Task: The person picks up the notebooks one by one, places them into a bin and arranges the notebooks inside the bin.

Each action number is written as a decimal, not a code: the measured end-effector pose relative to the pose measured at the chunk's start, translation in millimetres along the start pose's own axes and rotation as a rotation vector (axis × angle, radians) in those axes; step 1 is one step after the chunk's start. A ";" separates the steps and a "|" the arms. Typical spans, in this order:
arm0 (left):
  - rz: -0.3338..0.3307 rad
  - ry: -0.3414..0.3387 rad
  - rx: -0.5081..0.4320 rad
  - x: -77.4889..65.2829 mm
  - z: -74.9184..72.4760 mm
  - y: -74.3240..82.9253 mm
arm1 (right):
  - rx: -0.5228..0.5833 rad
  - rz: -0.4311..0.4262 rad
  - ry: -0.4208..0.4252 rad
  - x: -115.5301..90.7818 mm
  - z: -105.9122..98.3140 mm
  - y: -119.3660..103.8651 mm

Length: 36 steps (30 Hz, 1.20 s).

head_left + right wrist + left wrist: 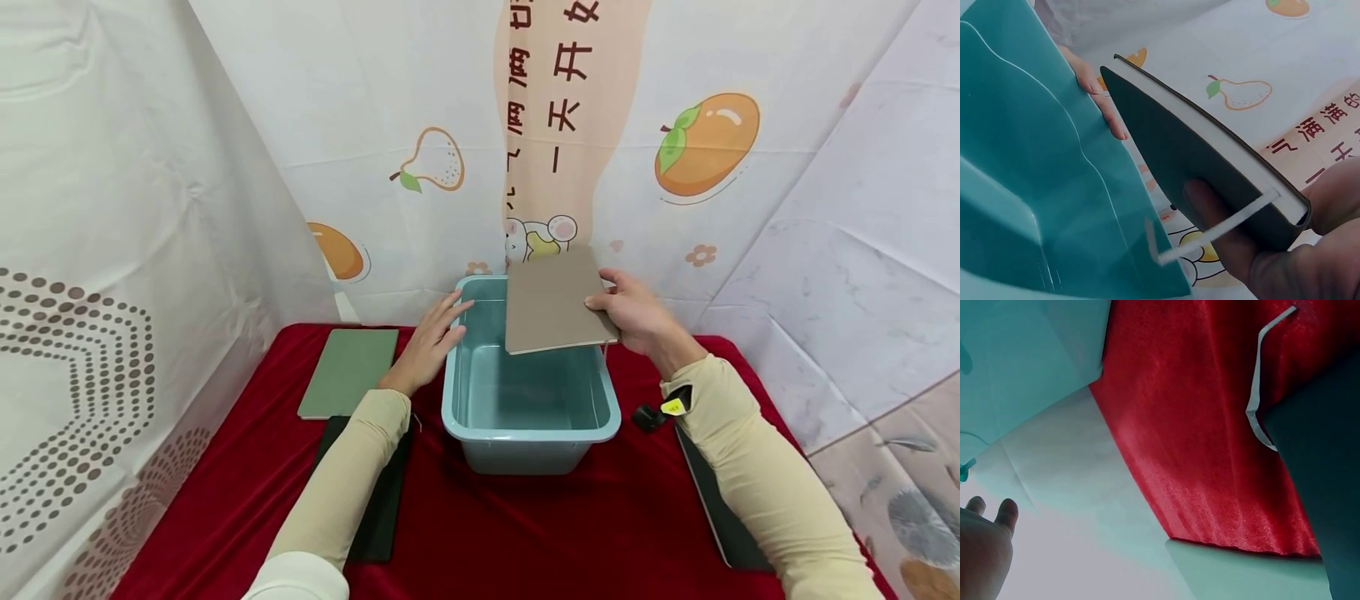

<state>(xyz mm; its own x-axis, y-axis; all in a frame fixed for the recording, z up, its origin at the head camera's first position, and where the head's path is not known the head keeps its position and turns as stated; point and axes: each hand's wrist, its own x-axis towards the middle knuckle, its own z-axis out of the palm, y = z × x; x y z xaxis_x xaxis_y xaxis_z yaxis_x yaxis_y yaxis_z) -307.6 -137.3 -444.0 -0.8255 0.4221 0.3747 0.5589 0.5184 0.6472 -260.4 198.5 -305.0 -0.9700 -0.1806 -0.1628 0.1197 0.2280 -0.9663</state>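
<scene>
The person's left sleeve (330,492) and right sleeve (757,475) lie nearest the head camera, both pale and reaching forward over a desk (465,546) covered in red cloth. A black wrist camera (651,417) with a yellow tag sits at the right cuff.

The right hand (633,317) grips a brown notebook (558,300) along its right side, near the corner closest to the person. The thumb lies on the upper cover and fingers support it from below, so the grip is closed on the notebook's thickness. The left hand (429,346) is open, its fingers extended and slightly parted, with the tips at the left rim of a blue tub (532,436); how firmly they touch the rim cannot be told.

The brown notebook is shut and held above the far right part of the tub's opening. Its spine is on the gripped side and its free side points left. The long axis runs away from the person, toward the printed sheet (420,75) behind the desk. A pale ribbon (1210,234) hangs from the short edge facing the person.

The tub stands at the middle of the desk's far edge, its longer sides also running near to far. A green notebook (352,375) lies at the desk's far left corner. A black notebook (381,517) lies just nearer, partly under the left sleeve. A dark notebook (716,500) lies by the desk's right edge, partly hidden by the right sleeve.
</scene>
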 end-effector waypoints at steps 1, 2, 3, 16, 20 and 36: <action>0.002 -0.001 0.002 -0.1 -0.5 0.0 | 0.004 0.004 -0.008 1.8 1.2 0.6; 0.003 -0.003 0.002 -0.3 -1.1 0.2 | 0.005 0.006 -0.016 3.5 2.3 1.2; 0.004 -0.002 -0.002 -0.4 -1.4 0.7 | 0.004 0.007 -0.024 5.0 3.5 1.7; -0.002 -0.008 -0.001 -0.8 -1.7 3.1 | -0.014 0.033 -0.050 17.9 21.8 3.2; 0.000 -0.003 -0.002 -1.0 -1.9 3.5 | -0.018 0.030 -0.049 19.9 27.1 2.8; 0.015 0.001 -0.015 -1.3 -1.6 2.4 | -0.053 0.056 -0.139 28.8 42.8 13.0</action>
<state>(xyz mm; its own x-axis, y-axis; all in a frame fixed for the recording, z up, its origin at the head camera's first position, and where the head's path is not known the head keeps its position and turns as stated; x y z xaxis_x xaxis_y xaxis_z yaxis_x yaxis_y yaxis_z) -305.3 -137.7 -441.9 -0.8171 0.4291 0.3849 0.5699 0.5008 0.6515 -277.7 155.3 -330.8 -0.9229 -0.2964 -0.2456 0.1578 0.2905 -0.9438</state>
